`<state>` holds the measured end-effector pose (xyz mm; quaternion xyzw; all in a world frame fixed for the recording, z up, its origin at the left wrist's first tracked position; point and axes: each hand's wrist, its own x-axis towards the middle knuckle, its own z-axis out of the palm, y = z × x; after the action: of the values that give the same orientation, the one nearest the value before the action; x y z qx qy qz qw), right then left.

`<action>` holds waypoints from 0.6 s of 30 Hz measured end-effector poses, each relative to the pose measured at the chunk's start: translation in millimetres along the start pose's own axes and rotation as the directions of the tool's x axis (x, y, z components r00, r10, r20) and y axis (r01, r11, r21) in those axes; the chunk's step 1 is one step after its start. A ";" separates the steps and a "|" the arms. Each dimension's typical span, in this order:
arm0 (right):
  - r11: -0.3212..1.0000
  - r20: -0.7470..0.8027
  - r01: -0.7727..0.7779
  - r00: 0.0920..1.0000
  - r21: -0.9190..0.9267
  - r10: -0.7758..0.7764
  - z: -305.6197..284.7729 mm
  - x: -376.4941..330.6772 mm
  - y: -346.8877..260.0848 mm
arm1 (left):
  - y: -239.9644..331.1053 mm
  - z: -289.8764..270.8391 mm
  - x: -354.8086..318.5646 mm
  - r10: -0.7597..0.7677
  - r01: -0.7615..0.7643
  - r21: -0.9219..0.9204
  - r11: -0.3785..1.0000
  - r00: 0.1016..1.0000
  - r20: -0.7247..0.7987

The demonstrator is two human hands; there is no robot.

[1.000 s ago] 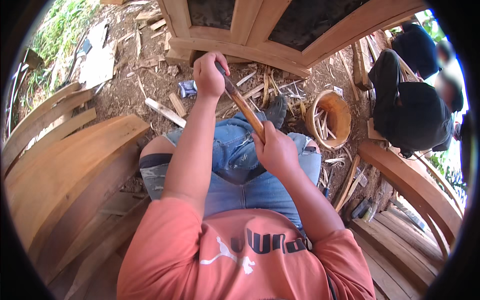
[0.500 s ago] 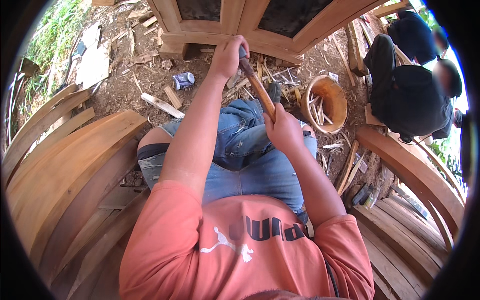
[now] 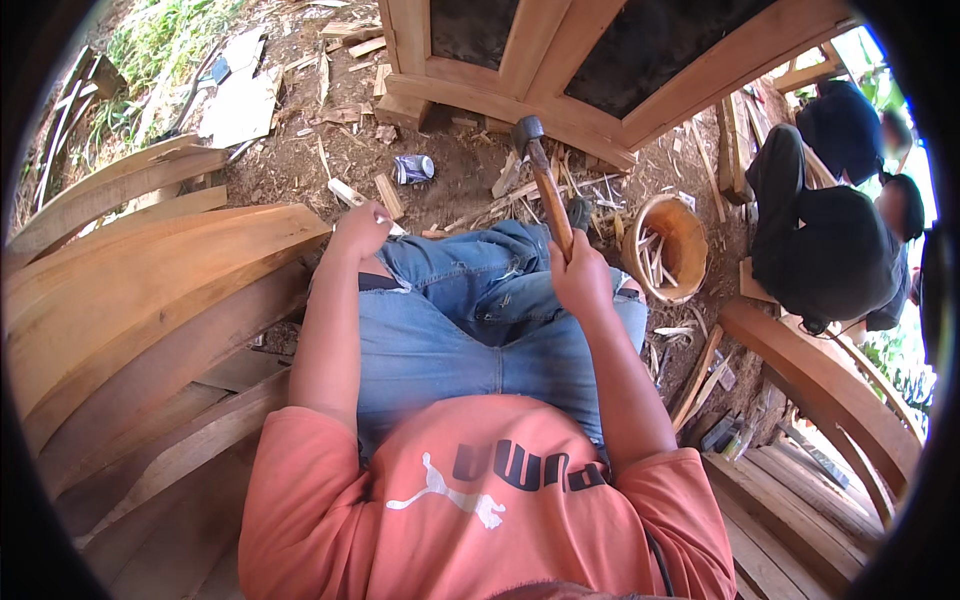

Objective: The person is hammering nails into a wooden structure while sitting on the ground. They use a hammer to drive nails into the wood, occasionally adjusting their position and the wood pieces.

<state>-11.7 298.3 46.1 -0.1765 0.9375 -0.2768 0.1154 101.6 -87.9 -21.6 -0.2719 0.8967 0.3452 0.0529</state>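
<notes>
A hammer (image 3: 553,200) with a worn wooden handle and dark metal head is in my right hand (image 3: 583,275), whose fingers wrap round the lower handle. Its head points up and away, just in front of the wooden panelled frame (image 3: 470,90). My left hand (image 3: 362,231) is over by my left knee, its fingers curled in. Whatever those fingers hold, if anything, I cannot make out. Behind that hand a pale wood strip (image 3: 346,192) lies on the ground, partly covered by it.
A round bucket (image 3: 697,235) with wood slivers inside stands to the right of my knee. Curved timber pieces (image 3: 170,265) lean at left, another curved beam (image 3: 820,360) at right. A crumpled cup (image 3: 413,169) lies on the chip-strewn ground. Another person (image 3: 835,225) sits at far right.
My left hand has left the hammer's head and come back toward my left knee. The hammer stays in my right hand. The whole view has shifted, with surroundings now farther right.
</notes>
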 end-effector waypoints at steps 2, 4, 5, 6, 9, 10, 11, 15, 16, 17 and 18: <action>0.999 -0.015 -0.009 1.000 0.035 0.010 -2.8 3.0 -0.5 | -4.0 2.9 17.8 -0.106 0.081 0.141 0.987 0.979 0.175; 1.000 -0.021 0.003 1.000 0.008 -0.002 0.7 0.9 -1.9 | -9.4 13.0 37.1 -0.129 0.088 0.185 0.979 0.966 0.223; 1.000 -0.032 0.011 0.999 -0.005 -0.011 1.0 3.6 -3.8 | -13.0 18.5 47.6 -0.135 0.085 0.206 0.975 0.961 0.242; 1.000 -0.023 0.013 1.000 -0.001 -0.013 -3.7 4.4 -9.4 | -16.3 23.4 51.8 -0.148 0.076 0.264 0.962 0.954 0.262; 1.000 0.008 -0.014 1.000 -0.027 0.014 -11.0 0.3 -17.6 | -10.0 32.5 51.9 -0.183 0.037 0.392 0.919 0.922 0.342; 0.998 0.013 -0.038 0.999 -0.057 0.038 -8.5 -1.2 -15.8 | 3.3 27.0 51.4 -0.184 0.015 0.409 0.912 0.908 0.376; 0.995 0.021 -0.059 0.998 -0.081 0.061 -5.6 -4.0 -13.9 | 11.1 22.5 46.5 -0.191 -0.002 0.430 0.903 0.893 0.407; 0.976 0.153 -0.033 0.986 -0.215 0.067 20.8 4.0 4.9 | -10.1 27.4 52.7 -0.210 0.063 0.399 0.915 0.918 0.336; 0.979 0.164 -0.016 0.985 -0.202 0.049 22.2 4.2 9.0 | -11.3 29.0 54.3 -0.212 0.061 0.408 0.911 0.918 0.334; 0.982 0.177 -0.005 0.983 -0.189 0.039 21.3 1.7 10.0 | -12.0 33.2 54.7 -0.214 0.057 0.417 0.907 0.916 0.340; 0.984 0.191 -0.012 0.981 -0.178 0.047 16.7 -5.8 7.4 | -4.0 32.0 51.0 -0.223 0.059 0.414 0.908 0.906 0.360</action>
<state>-3.2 298.4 29.0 -0.1981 0.9451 -0.1727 0.1944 57.5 -92.7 -62.5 -0.2449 0.8952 0.2009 0.3134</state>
